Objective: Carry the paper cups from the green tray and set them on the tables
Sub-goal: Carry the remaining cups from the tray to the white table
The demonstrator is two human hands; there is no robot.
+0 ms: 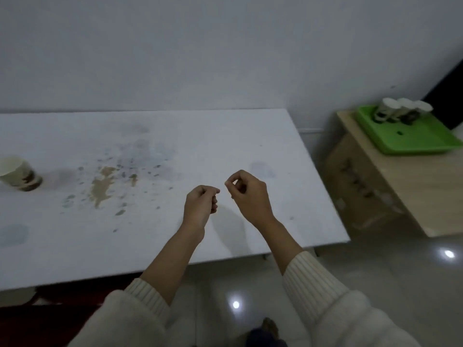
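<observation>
Three paper cups (403, 110) stand bunched together at the far end of the green tray (421, 139), which sits on a low wooden bench (413, 186) at the far right. A single cup (18, 174) stands at the left edge of the white bench (225, 136) in front of me. My left hand (200, 204) and right hand (246, 194) hover close together over the near right part of the white bench. Both have their fingers curled in and hold nothing.

I judge the step in hand to be fetching a cup from the tray. To do it well I should turn right, reach past the corner of the white bench and take one cup round its wall with a light grip, since thin paper may buckle if squeezed. The three cups stand so close together that lifting one straight up should spare its neighbours.

Brown and grey stains (100, 186) mark the white bench top to the left of my hands. A plain pale wall (200, 46) stands behind it, and a dark panel (448, 96) rises behind the tray. The floor (375, 271) is glossy pale tile with two bright reflections of light. Cream ribbed sleeves (313, 274) cover my arms near the camera.
</observation>
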